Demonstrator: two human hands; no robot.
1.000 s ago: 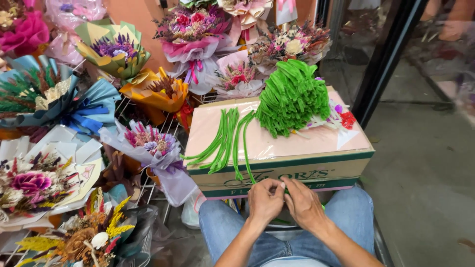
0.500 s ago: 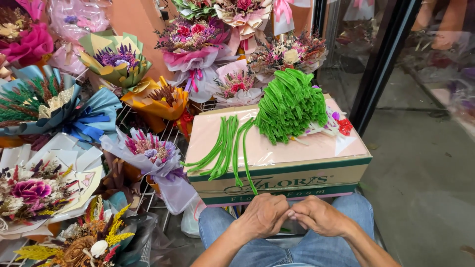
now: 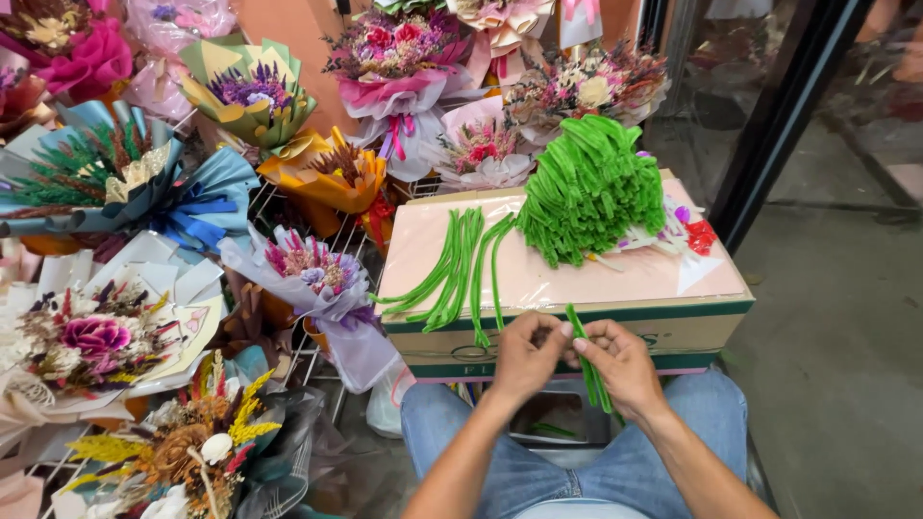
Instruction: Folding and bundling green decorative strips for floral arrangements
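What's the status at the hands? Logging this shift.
Left hand and right hand both pinch green fuzzy stems. Cardboard box just ahead. Nothing blocking.

Both forearms rise bare from the lower edge of the view and converge just in front of the near face of the cardboard box (image 3: pixel 567 332), over the lap in blue jeans; the left hand (image 3: pixel 524 358) is curled knuckles-up, its thumb and forefinger pinched together towards the right hand (image 3: pixel 620 363). The right hand sits touching or almost touching the left, fingers folded around thin green stems (image 3: pixel 588 363) that run down through its grip; its thumb tip points at the left hand's fingertips.
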